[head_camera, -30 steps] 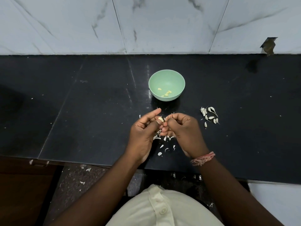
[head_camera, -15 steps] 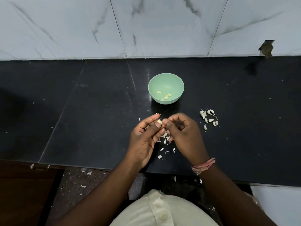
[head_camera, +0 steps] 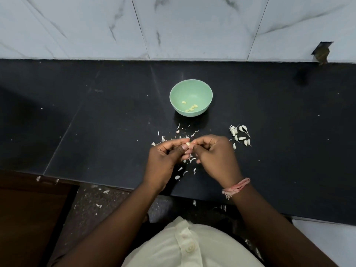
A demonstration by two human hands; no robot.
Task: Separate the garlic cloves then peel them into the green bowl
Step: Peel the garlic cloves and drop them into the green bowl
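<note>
Papery skin flakes (head_camera: 189,160) lay under the hands as before, while the left hand (head_camera: 165,160) still pinched the garlic clove (head_camera: 187,145) and the right hand (head_camera: 215,157) picked at it, short of the green bowl (head_camera: 207,89), so peeling continued.

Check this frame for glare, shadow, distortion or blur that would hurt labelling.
Head view: the wide lens bows the counter's back edge; a soft shadow darkens its left end; faint streaky sheen near the green bowl; the clove pinched between left hand and right hand is small but reasonably sharp.
</note>
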